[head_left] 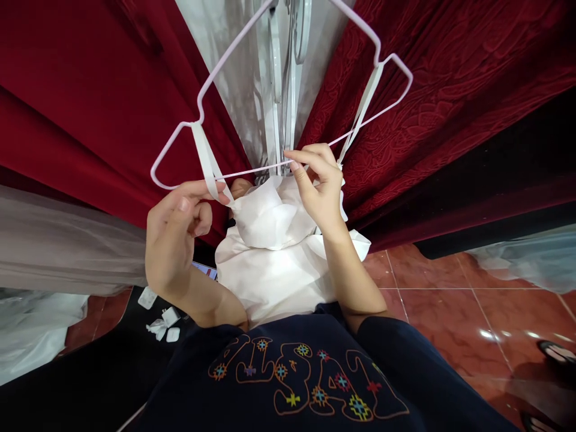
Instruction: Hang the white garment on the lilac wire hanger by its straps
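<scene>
A pale lilac clothes hanger [225, 58] is held up in front of me. A white dress [279, 273] with a ruffled top hangs from it and lies over my lap. Its left strap [204, 155] loops over the hanger's left notch, and the right strap [366, 99] over the right notch. My left hand [177, 231] is at the left strap, its fingers closed around the strap's lower part beside the bottom bar. With thumb and index finger, my right hand [317, 183] pinches the hanger's bottom bar near its middle.
Dark red curtain-like fabric [90, 90] hangs on the left, with patterned red cloth [450, 108] on the right. White metal bars [288, 90] stand between them. Small white items [170, 317] lie on a black surface [103, 366] at lower left. Sandals [558, 351] show on the red tiles [436, 318].
</scene>
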Action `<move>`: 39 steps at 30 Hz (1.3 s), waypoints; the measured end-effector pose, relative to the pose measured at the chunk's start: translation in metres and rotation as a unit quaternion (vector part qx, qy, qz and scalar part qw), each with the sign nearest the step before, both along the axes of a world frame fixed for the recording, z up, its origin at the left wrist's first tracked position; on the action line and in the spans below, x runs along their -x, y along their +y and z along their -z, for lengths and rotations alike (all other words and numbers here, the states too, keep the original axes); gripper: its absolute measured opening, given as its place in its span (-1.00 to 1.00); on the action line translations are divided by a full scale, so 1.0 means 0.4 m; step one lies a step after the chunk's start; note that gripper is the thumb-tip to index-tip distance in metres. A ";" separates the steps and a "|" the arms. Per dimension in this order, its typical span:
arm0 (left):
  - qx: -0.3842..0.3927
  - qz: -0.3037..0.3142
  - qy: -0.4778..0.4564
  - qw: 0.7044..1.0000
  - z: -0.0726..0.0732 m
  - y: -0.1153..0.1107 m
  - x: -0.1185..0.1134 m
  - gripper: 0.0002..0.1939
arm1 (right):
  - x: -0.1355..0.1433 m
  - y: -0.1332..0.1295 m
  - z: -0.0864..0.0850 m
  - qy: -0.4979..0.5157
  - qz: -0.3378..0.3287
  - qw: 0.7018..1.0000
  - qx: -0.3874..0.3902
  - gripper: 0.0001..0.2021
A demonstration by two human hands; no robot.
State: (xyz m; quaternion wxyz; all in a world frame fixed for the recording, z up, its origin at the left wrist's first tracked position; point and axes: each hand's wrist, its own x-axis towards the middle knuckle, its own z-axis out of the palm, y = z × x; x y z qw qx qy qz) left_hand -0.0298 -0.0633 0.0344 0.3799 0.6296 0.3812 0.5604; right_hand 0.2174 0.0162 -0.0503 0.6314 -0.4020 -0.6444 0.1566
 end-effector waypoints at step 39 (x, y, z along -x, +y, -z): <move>-0.019 -0.021 -0.213 0.977 0.108 0.134 -0.130 -0.58 | -0.108 0.030 0.082 0.154 0.029 0.987 0.042 -0.60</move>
